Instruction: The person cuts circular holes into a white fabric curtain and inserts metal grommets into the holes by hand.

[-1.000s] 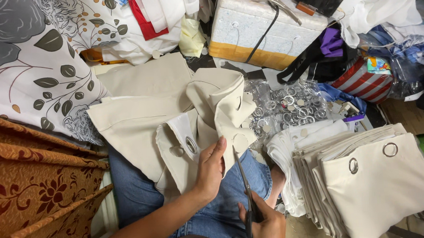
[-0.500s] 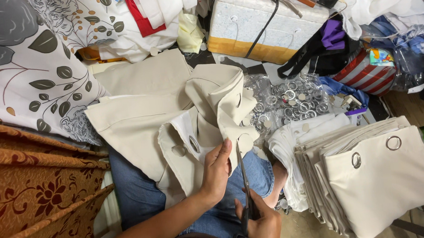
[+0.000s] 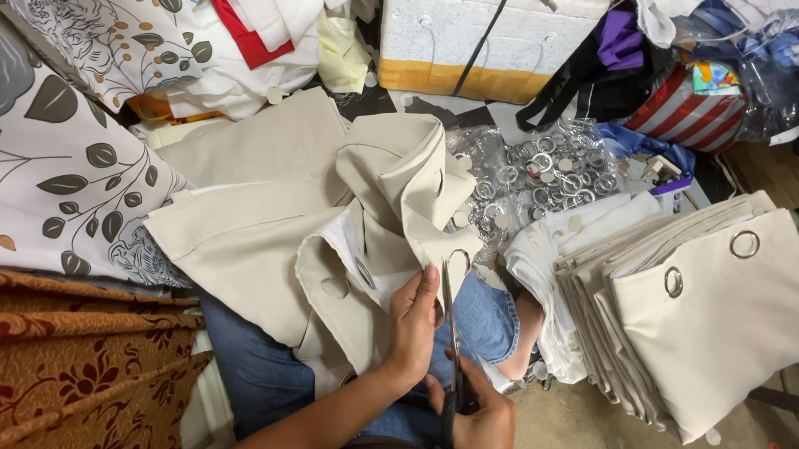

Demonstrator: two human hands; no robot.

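Observation:
A cream curtain panel (image 3: 259, 225) lies bunched over my lap. My left hand (image 3: 413, 322) pinches its folded edge, where a round cut hole shows in the cloth. My right hand (image 3: 477, 425) grips the handles of dark scissors (image 3: 449, 315), whose blades point up along the edge beside my left fingers. A metal ring (image 3: 459, 260) sits at the blade tips on the fabric.
A folded stack of cream panels with metal eyelets (image 3: 706, 316) lies at right. A clear bag of metal rings (image 3: 546, 172) sits behind the cloth. A white foam box (image 3: 484, 31) stands at the back. Patterned fabrics (image 3: 40, 184) pile at left.
My left hand slid up along the curtain's edge, and the scissors' blades rose beside it toward the ring. The head view shifted slightly.

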